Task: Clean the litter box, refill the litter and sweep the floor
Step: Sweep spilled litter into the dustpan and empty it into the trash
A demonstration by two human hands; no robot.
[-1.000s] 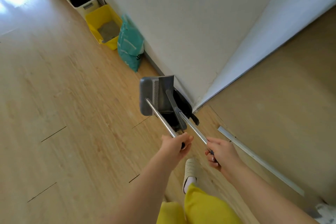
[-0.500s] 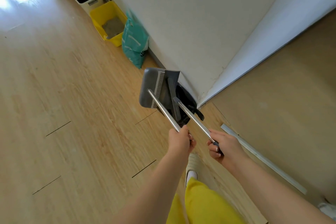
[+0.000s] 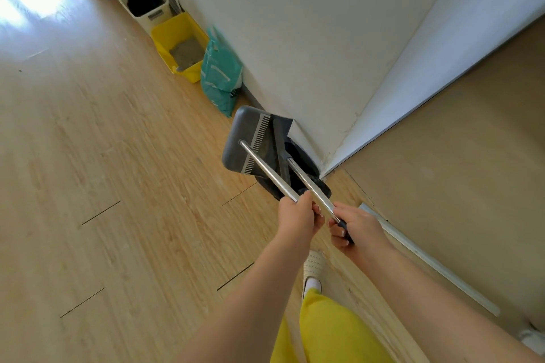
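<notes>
A wooden floor (image 3: 118, 156) fills the left side, with bright sunlight at the top left corner. Along the white wall (image 3: 309, 23), from far to near, stand a cream bin (image 3: 144, 7) with dark contents, a yellow litter box (image 3: 182, 47) holding grey litter, and a teal bag (image 3: 219, 74) leaning on the wall just beside the box. Nearer, at the wall's corner, a grey dustpan (image 3: 240, 141) is nested against a dark broom (image 3: 298, 168). The left hand (image 3: 296, 219) is curled around the dustpan's metal pole. The right hand (image 3: 354, 228) grips the dark end of the broom's pole. Below are yellow trousers (image 3: 327, 330) and a pale slipper (image 3: 314, 264). To the right lies a tan floor with a white strip (image 3: 436, 271).
</notes>
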